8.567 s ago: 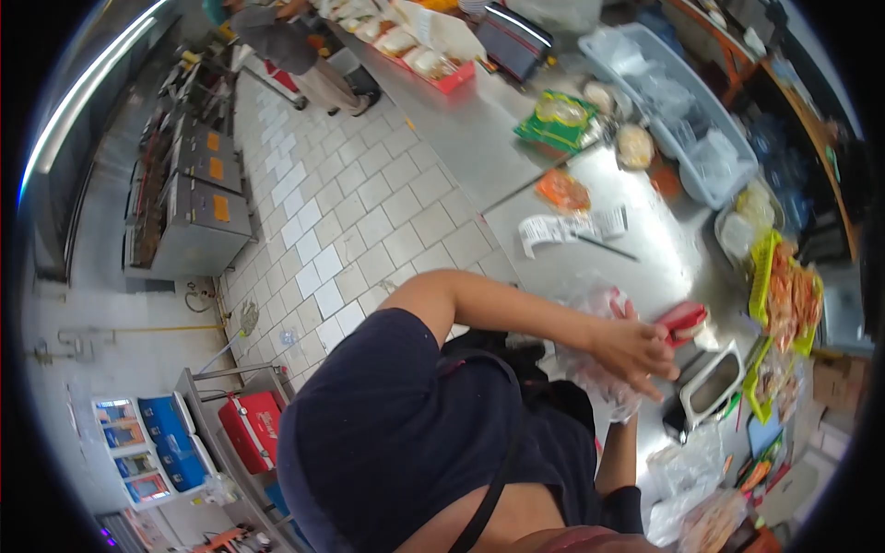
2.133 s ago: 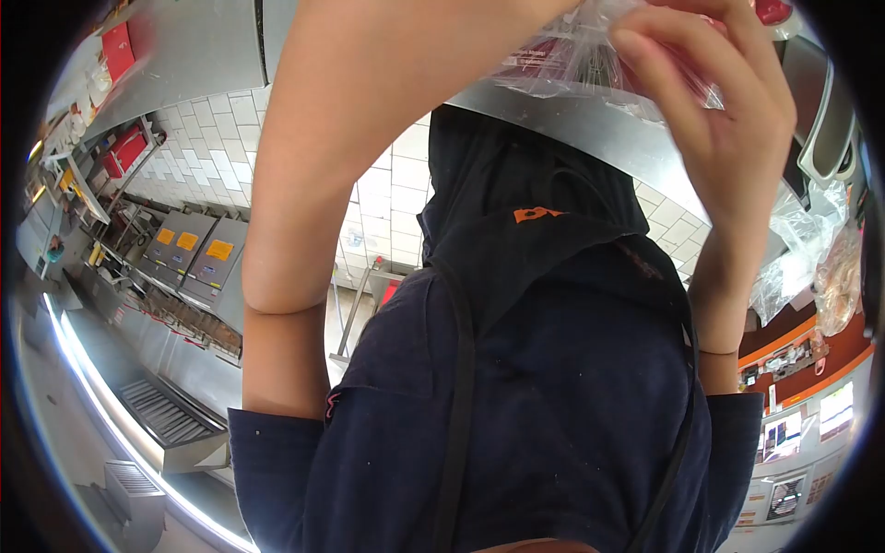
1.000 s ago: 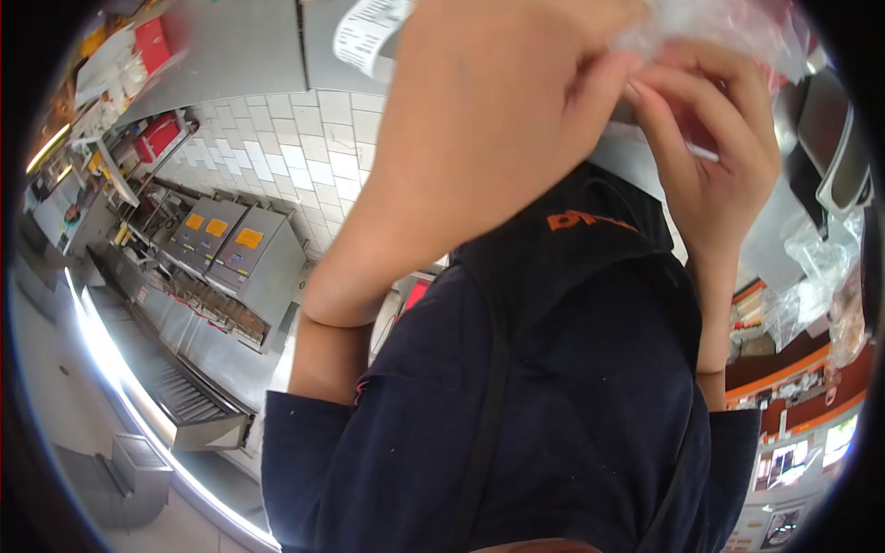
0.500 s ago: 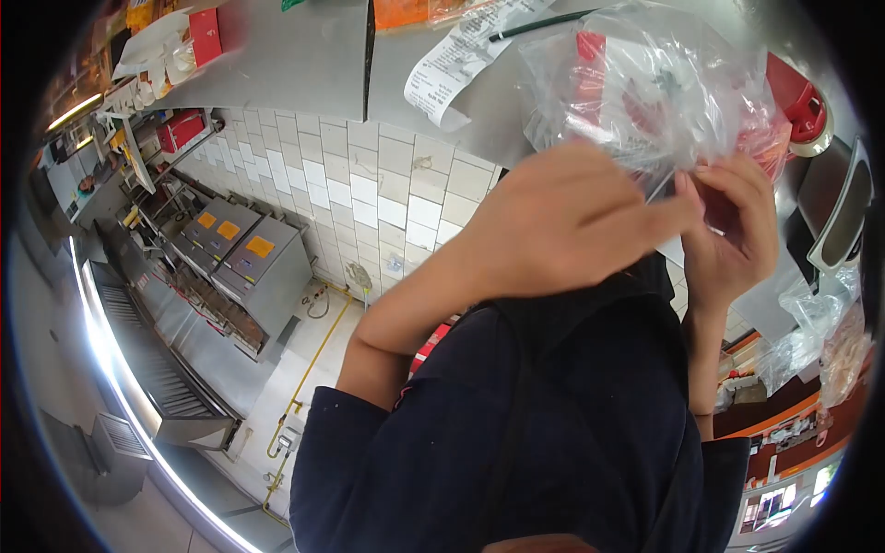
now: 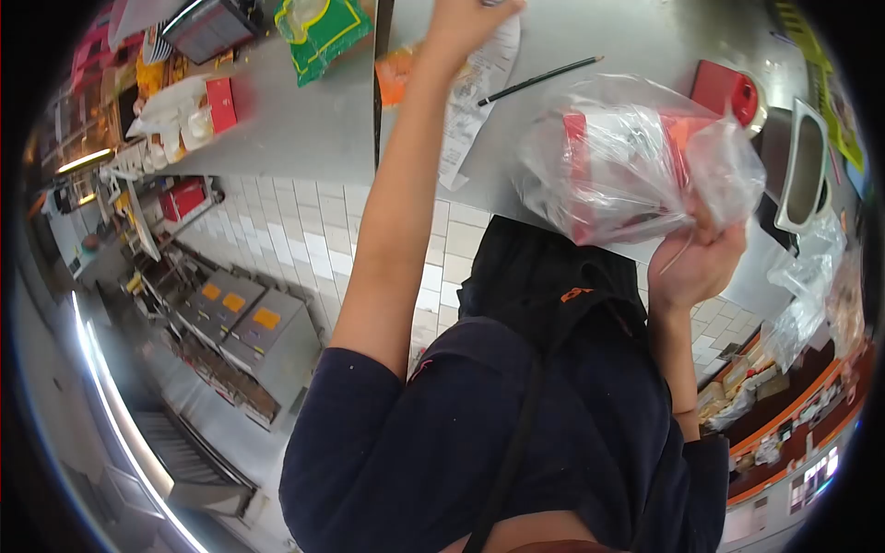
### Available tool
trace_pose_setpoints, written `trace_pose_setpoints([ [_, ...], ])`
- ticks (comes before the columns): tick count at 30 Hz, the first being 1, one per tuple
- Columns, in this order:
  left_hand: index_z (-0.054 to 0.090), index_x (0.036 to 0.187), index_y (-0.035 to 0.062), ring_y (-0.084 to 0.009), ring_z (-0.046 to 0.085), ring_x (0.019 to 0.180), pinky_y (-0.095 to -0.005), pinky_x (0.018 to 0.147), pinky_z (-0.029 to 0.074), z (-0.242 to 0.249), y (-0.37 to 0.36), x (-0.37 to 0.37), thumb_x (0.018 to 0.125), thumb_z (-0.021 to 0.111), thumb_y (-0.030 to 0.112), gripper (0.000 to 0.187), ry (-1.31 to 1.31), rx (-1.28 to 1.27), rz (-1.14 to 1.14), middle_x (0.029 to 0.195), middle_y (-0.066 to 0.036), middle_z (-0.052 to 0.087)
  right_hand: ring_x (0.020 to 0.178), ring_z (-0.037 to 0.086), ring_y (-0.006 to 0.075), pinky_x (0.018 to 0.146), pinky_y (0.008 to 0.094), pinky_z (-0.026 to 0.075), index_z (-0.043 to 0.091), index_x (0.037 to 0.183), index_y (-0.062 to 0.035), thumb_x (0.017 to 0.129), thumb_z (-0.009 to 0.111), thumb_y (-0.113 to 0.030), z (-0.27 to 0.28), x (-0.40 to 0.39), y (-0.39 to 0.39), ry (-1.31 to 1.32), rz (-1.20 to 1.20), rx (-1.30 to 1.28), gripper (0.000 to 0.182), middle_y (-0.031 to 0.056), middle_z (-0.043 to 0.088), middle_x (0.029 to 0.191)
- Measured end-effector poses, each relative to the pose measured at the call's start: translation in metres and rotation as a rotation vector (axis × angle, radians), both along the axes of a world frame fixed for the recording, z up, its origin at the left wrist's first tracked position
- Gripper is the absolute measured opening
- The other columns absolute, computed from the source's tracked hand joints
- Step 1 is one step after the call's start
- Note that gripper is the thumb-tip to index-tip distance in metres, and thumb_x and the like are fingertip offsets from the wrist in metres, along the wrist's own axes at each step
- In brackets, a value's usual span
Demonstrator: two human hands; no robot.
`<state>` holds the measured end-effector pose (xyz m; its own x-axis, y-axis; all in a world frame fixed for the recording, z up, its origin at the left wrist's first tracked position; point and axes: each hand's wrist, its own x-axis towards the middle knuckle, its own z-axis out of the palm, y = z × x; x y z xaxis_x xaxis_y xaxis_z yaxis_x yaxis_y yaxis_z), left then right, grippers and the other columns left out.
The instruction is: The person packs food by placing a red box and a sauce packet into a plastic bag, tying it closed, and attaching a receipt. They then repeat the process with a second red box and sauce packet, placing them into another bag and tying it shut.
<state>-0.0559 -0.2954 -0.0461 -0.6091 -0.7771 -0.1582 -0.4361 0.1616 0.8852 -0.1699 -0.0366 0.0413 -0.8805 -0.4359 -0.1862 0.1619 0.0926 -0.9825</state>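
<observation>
My right hand is closed around the gathered neck of a clear plastic bag. Inside the bag, which rests at the counter's edge, show red and white packages, partly blurred by the crinkled film. My left hand is stretched far forward at the top of the view, its fingers mostly cut off by the frame edge. A long printed receipt lies below and beside it, partly behind the forearm. Between receipt and bag lies a dark pencil.
On the metal counter are a green packet, an orange packet and a red device. A metal container stands at the right, near loose plastic bags. Kitchen equipment sits lower left.
Both hands were together at the bag's neck. My left hand has left it and reached forward past the receipt; my right hand keeps hold of the bag. The view has shifted, showing more counter.
</observation>
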Motion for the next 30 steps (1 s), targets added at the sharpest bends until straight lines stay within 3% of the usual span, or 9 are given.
trace_pose_setpoints([
  [6,0.053,0.101,0.0011,-0.0150,0.060,0.077,-0.0261,0.064,0.047,0.090,-0.022,0.040,0.085,0.053,0.013,0.020,0.717,0.240,0.243,0.087,-0.008,0.061,0.084,0.057,0.0214,0.080,0.0331,0.046,0.051,0.106,0.0046,0.091,0.032,-0.023,0.013,-0.052,-0.029,0.767,-0.115,0.183,0.037,0.0161,0.058,0.100],
  [8,0.050,0.103,-0.0005,-0.0183,0.059,0.083,-0.0274,0.067,0.047,0.123,-0.029,0.052,0.086,0.051,0.011,0.020,0.702,0.064,0.374,0.093,-0.011,0.059,0.072,0.054,0.0149,0.067,0.0246,0.046,0.059,0.094,0.0025,0.073,0.060,0.003,0.008,-0.086,-0.046,0.502,-0.030,-0.253,0.021,0.0078,0.056,0.092],
  [11,0.052,0.101,0.0008,-0.0253,0.059,0.084,-0.0340,0.073,0.046,0.170,-0.035,0.076,0.083,0.054,0.017,0.024,0.891,-0.064,0.405,0.095,-0.013,0.059,0.069,0.054,0.0153,0.062,0.0252,0.046,0.061,0.092,0.0020,0.076,0.057,-0.001,0.019,-0.121,-0.090,1.555,0.069,0.088,0.016,0.0073,0.058,0.083],
  [19,0.051,0.100,0.0036,-0.0311,0.053,0.079,-0.0439,0.073,0.044,0.238,-0.004,0.200,0.087,0.048,0.018,0.020,0.838,0.015,-0.174,0.094,-0.011,0.047,0.078,0.058,0.0215,0.068,0.0313,0.047,0.060,0.090,0.0029,0.074,0.059,-0.003,-0.025,-0.193,-0.134,1.618,0.237,0.221,0.017,0.0109,0.062,0.085],
  [21,0.051,0.098,-0.0007,-0.0321,0.058,0.070,-0.0407,0.061,0.051,0.230,0.011,0.210,0.086,0.048,0.011,0.018,0.794,0.003,-0.146,0.086,-0.017,0.052,0.078,0.058,0.0201,0.068,0.0297,0.046,0.060,0.087,0.0034,0.078,0.053,-0.013,-0.034,-0.192,-0.129,-0.007,0.245,-0.520,0.020,0.0100,0.062,0.083],
  [22,0.050,0.098,-0.0041,-0.0327,0.059,0.067,-0.0412,0.056,0.053,0.224,0.016,0.211,0.085,0.047,0.006,0.017,0.792,-0.010,-0.160,0.083,-0.020,0.054,0.076,0.058,0.0191,0.068,0.0275,0.044,0.059,0.084,0.0039,0.081,0.047,-0.018,-0.056,-0.211,-0.124,0.524,0.200,-0.195,0.026,0.0096,0.061,0.080],
  [26,0.054,0.092,-0.0067,-0.0321,0.061,0.070,-0.0410,0.057,0.054,0.207,0.029,0.206,0.079,0.048,-0.003,0.015,0.717,0.123,-0.237,0.083,-0.024,0.058,0.078,0.058,0.0191,0.070,0.0292,0.046,0.059,0.087,0.0035,0.082,0.045,-0.016,0.030,-0.110,-0.126,0.059,-0.074,-0.192,0.025,0.0104,0.060,0.083],
  [28,0.056,0.090,-0.0085,-0.0319,0.062,0.075,-0.0422,0.062,0.054,0.199,0.032,0.194,0.076,0.047,-0.007,0.017,0.646,0.132,-0.191,0.081,-0.025,0.060,0.084,0.058,0.0210,0.075,0.0317,0.047,0.057,0.093,0.0045,0.083,0.043,-0.016,0.019,-0.108,-0.096,0.882,0.225,0.178,0.027,0.0131,0.060,0.092],
  [30,0.056,0.091,-0.0088,-0.0319,0.062,0.076,-0.0426,0.064,0.053,0.197,0.028,0.176,0.075,0.047,-0.007,0.019,0.700,0.150,-0.196,0.082,-0.025,0.060,0.090,0.058,0.0237,0.080,0.0334,0.046,0.054,0.100,0.0058,0.084,0.041,-0.016,0.016,-0.079,-0.065,0.623,0.183,0.105,0.029,0.0162,0.058,0.099],
])
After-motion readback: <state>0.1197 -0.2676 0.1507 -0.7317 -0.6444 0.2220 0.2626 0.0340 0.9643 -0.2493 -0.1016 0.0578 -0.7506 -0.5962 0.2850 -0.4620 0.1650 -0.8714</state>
